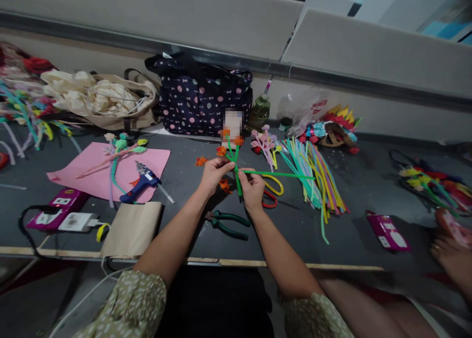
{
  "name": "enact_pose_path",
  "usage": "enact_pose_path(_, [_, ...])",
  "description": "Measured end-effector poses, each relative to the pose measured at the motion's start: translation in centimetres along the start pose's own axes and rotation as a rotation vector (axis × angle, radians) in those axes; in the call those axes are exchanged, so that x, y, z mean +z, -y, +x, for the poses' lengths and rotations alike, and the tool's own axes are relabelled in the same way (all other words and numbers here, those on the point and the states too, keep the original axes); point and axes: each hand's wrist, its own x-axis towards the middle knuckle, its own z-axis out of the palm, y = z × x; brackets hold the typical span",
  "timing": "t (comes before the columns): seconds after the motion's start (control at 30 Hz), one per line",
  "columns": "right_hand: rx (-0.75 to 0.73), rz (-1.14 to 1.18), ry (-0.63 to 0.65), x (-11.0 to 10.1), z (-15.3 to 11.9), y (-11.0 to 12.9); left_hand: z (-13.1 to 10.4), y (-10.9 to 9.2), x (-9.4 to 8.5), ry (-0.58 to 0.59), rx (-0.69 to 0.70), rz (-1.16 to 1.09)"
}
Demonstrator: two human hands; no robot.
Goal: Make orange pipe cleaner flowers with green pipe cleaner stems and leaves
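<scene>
My left hand point(216, 175) pinches a small bunch of green pipe cleaner stems point(235, 153) topped with orange flowers point(221, 151). Close beside it, my right hand point(252, 189) is closed on the lower stems and on a long green pipe cleaner point(280, 173) that sticks out to the right. Loose orange pieces point(201, 161) lie left of my hands, and another orange piece point(225, 185) is below them. Scissors with yellow and red handles point(270, 200) rest partly behind my right hand. Nearer the table edge are dark green-handled pliers point(230, 225).
Bundled pipe cleaners point(317, 180) lie to the right, behind them pink flowers point(264, 142). A blue glue gun point(142, 183) rests on pink paper point(155, 161) at left, near a power strip point(61, 205). A patterned bag point(204, 102) stands behind. Another person's hand point(452, 254) is far right.
</scene>
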Motion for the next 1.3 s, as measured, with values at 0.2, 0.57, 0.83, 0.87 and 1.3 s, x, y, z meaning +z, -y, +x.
enact_pose_path(0.2, [-0.036,0.013,-0.017,0.2,-0.1,0.0,0.1,0.1,-0.1,0.026,-0.042,0.045])
enact_pose_path(0.57, [0.197,0.217,0.005,0.2,0.2,-1.2,0.3,0.4,-0.8,0.021,-0.080,0.062])
enact_pose_path(0.83, [0.268,0.339,0.004,0.6,0.2,-0.7,0.2,0.4,-1.0,0.082,-0.056,0.083])
enact_pose_path(0.87, [0.284,0.350,0.005,0.6,0.2,-0.7,0.1,0.3,-1.0,0.078,-0.059,0.089])
enact_pose_path(1.3, [0.138,0.201,0.011,0.1,0.2,0.2,0.1,0.3,-0.4,0.048,-0.024,0.049])
